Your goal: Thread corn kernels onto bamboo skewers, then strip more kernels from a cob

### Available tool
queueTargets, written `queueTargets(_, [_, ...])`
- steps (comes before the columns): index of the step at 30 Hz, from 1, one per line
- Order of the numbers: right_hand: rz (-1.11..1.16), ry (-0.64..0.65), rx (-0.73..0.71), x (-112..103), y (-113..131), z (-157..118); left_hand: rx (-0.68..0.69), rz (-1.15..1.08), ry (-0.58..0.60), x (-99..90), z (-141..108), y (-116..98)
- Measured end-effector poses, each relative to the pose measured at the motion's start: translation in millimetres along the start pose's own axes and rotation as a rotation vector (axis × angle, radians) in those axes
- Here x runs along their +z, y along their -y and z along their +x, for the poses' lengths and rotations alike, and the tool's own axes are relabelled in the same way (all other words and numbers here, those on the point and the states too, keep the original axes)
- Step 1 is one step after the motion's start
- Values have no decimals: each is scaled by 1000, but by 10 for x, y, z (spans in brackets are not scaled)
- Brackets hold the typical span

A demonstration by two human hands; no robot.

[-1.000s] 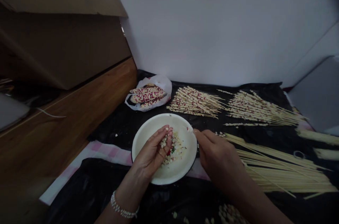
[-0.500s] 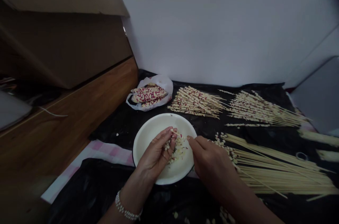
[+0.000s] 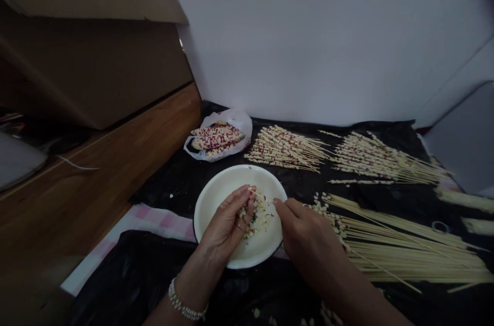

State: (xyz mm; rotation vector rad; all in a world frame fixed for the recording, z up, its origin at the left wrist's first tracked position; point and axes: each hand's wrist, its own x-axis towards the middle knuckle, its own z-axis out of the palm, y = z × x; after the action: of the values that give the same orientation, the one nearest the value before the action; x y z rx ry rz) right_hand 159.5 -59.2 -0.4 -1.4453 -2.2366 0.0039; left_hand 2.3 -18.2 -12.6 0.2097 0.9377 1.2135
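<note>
Over a white bowl (image 3: 206, 195) with a dark rim, my left hand (image 3: 230, 220) has its fingertips pinched on a pale corn kernel at the tip of a thin bamboo skewer (image 3: 258, 194). More kernels seem cupped in that palm. My right hand (image 3: 304, 228), closed at the bowl's right edge, grips the same skewer; most of its length is hidden by the hand. Loose corn kernels (image 3: 263, 223), pale with a few red ones, lie in the bowl below.
Behind the bowl, a plastic bag (image 3: 245, 123) holds red-and-white corn cobs (image 3: 218, 140). Two piles of kernel-threaded skewers (image 3: 285, 147) lie on black plastic sheeting (image 3: 165, 177). Bare skewers (image 3: 405, 254) spread at right, near bare cobs (image 3: 478, 227). A cardboard box (image 3: 96, 69) stands left.
Both hands stay almost where they were over the bowl. The right fingers have shifted very slightly along the skewer's line; otherwise little differs.
</note>
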Motion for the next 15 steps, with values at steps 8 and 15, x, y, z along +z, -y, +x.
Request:
queueTargets(8, [-50, -54, -20, 26, 30, -11, 32, 31, -12, -10, -1, 7])
queueTargets(15, [-23, -7, -13, 19, 43, -3, -21, -1, 12, 35, -40, -1])
